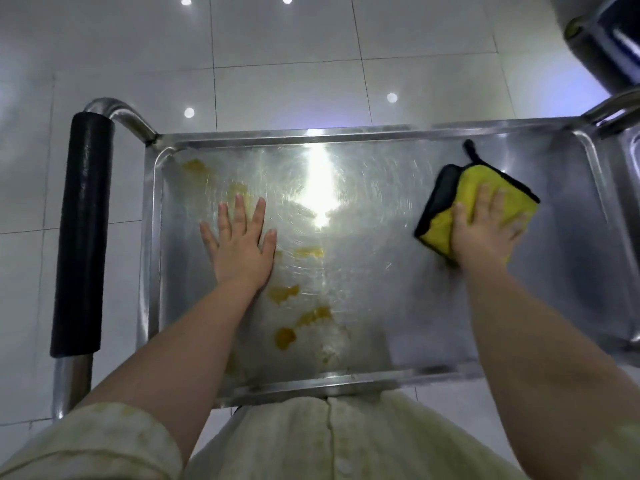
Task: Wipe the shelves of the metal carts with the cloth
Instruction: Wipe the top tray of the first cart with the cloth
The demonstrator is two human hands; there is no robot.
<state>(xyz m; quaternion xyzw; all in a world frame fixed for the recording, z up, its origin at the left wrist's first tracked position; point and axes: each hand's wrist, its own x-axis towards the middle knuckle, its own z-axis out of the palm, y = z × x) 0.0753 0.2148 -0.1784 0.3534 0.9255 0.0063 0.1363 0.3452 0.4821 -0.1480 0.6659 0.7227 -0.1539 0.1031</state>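
Right hand point(485, 230) is flat, fingers straight, pressing the cloth point(476, 183) onto the shelf point(381, 306) near its right edge. Left hand point(242, 247) is flat too, fingers spread, palm down on bare metal in the left half, holding nothing. Yellow stains point(284, 294) run around it from the far left corner to the near edge, and the black handle point(81, 233) sits just past the left edge.

right hand point(485, 233) pressing cloth point(446, 216), stained shelf point(381, 306)
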